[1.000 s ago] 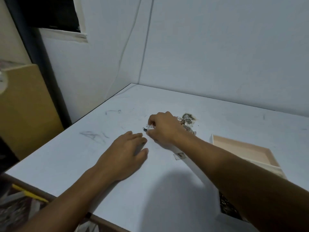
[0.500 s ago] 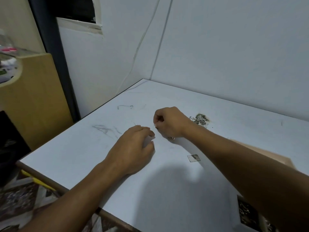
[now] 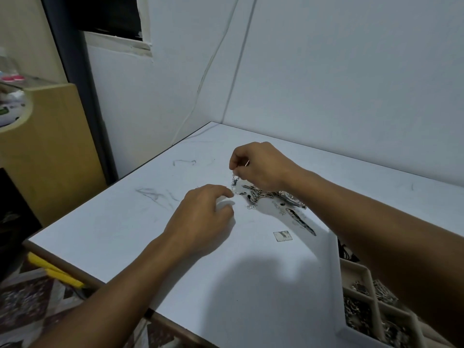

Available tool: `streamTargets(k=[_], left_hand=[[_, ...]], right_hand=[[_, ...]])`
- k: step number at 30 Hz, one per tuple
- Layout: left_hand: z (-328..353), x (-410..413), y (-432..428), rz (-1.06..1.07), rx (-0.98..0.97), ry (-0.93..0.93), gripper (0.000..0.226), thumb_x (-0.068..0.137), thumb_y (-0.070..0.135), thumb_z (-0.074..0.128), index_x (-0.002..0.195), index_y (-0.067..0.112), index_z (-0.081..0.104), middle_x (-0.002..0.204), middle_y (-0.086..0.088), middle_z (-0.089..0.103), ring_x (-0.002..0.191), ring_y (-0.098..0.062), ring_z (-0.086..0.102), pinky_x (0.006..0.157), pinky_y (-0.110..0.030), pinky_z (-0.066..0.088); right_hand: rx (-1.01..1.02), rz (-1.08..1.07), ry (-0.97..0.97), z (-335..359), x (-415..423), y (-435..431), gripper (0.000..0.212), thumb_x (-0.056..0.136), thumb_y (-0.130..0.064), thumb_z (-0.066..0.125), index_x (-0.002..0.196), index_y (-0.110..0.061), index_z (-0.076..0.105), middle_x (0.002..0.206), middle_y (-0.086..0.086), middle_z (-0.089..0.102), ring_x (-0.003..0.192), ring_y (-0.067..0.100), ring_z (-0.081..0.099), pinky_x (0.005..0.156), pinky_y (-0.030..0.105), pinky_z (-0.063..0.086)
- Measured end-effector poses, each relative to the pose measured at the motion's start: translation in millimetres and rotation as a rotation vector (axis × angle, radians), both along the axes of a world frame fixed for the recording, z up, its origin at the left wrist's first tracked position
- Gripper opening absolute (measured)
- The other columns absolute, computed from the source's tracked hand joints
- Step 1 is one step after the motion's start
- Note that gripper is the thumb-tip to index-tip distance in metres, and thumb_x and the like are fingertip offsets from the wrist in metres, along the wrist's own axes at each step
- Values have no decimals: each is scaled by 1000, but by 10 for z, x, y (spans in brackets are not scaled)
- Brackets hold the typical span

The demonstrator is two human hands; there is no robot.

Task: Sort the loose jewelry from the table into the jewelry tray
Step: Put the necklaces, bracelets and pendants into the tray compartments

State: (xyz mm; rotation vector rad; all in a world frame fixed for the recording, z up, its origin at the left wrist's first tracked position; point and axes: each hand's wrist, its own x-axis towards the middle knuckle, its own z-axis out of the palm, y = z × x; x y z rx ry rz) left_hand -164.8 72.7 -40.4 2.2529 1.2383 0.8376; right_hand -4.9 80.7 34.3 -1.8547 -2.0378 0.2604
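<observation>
Two white walls meet in a corner behind a big white bench. A yellow-brown cupboard stands off to the left. The jewelry tray sits at the near right edge of the bench. It has small boxes inside, and some have shiny bits in them.

The left hand rests on the bench with its fingers bent. Its fingertips are right by the low end of a little chain, but I cannot tell if they hold it. The right hand is up above the bench and pinches the top of that little chain, so it hangs down.

A pile of loose jewelry lies on the bench just under the right hand. A long dark piece lies beside the pile, and a tiny square lies near it.
</observation>
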Motion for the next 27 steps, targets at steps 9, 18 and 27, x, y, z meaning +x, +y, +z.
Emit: streamTargets(k=[9,18,27], left_hand=[[136,139,-35,60,-112,-170,40,93,19,52,133,24,51,135,9,55,117,-9,51,90,-17,32],[146,300,-155,35,-180,-229,49,91,22,55,139,23,43,136,8,53,123,-11,49,94,-22,36],[210,484,-368,-71,-293,-450,24,90,25,57,114,28,61,105,12,69,102,-7,63,96,-31,47]], right_hand=[[17,-15,37,199,1,-175,15,85,-12,55,96,-22,58,77,-7,59,65,12,56,60,30,47],[58,11,34,386,26,-409,19,83,-6,56,97,-18,59,82,-4,61,77,18,66,57,24,47],[113,20,-10,669,121,-708,18,85,-9,56,93,-23,63,83,-2,70,73,9,68,66,24,52]])
